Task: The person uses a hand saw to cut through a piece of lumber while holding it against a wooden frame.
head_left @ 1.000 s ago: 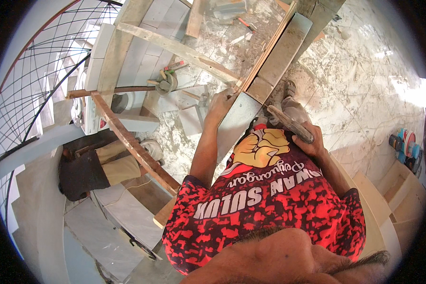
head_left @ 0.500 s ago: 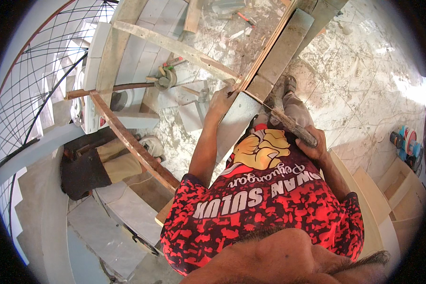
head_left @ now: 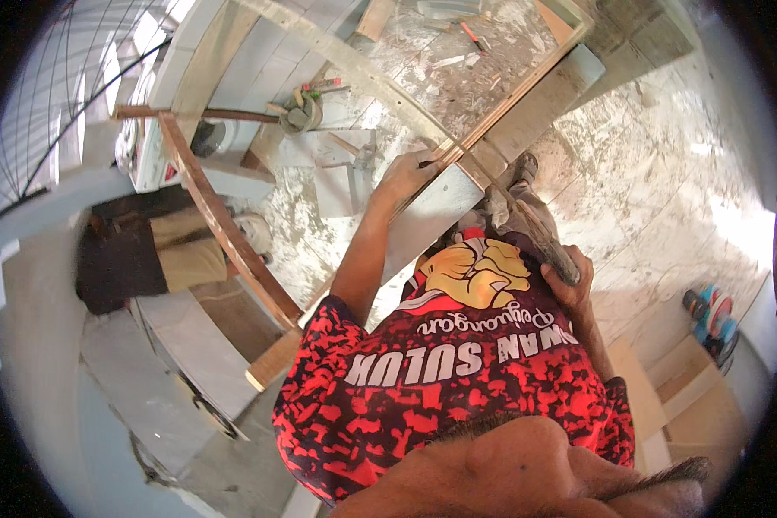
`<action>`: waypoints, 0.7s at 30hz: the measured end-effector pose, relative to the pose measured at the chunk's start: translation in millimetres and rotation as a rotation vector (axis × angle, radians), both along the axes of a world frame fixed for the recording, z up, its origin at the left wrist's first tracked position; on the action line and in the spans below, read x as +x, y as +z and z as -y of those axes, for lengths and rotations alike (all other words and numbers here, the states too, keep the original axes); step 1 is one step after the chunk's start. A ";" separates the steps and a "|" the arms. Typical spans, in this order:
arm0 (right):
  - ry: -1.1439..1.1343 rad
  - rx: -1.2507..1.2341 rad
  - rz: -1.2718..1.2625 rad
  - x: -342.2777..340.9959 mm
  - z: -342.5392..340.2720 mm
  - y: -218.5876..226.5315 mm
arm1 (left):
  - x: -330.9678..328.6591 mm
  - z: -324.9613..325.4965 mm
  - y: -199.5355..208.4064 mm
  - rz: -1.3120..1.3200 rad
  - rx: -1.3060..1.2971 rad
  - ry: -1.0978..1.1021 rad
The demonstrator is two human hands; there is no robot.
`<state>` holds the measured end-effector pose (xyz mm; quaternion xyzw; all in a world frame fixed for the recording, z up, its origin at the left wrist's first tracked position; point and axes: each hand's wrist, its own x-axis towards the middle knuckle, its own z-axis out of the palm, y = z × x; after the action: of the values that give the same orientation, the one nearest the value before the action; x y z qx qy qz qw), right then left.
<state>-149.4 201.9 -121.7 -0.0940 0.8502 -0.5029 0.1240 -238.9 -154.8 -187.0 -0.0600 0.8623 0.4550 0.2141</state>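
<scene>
My right hand [head_left: 574, 281] is wrapped round the worn wooden handle of a handsaw [head_left: 540, 233]. The saw slants up and left from my waist, its narrow blade, seen nearly edge-on, crossing the strips of wood [head_left: 501, 108]. On the left side of the blade, my left hand [head_left: 410, 175] is closed on the near end of those strips. They lie along a long grey-topped board or beam [head_left: 544, 104] that runs away to the upper right. A pale panel [head_left: 436, 216] stands just below the left hand. Where the teeth meet the wood is too small to tell.
A pale batten [head_left: 345, 56] and a brown wooden bar [head_left: 220, 216] cross the left side. A hammer [head_left: 354, 148], a bucket with tools [head_left: 300, 114] and a red-handled tool [head_left: 472, 37] lie beyond. Another person [head_left: 160, 250] is at left. A blue power tool [head_left: 712, 319] is at right.
The view has shifted, sliding the surroundings across the picture. My right hand with the saw has moved slightly; the blade now shows across the strips. My left hand keeps its hold.
</scene>
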 end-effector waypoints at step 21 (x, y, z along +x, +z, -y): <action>-0.179 0.138 0.014 -39.1 -22.8 -8.3 | 15.5 3.2 -9.6 -0.062 -0.001 0.014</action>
<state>-188.5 224.6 -130.0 -0.0056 0.8870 -0.4527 0.0907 -223.4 -157.9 -196.6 -0.0519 0.8684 0.4575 0.1841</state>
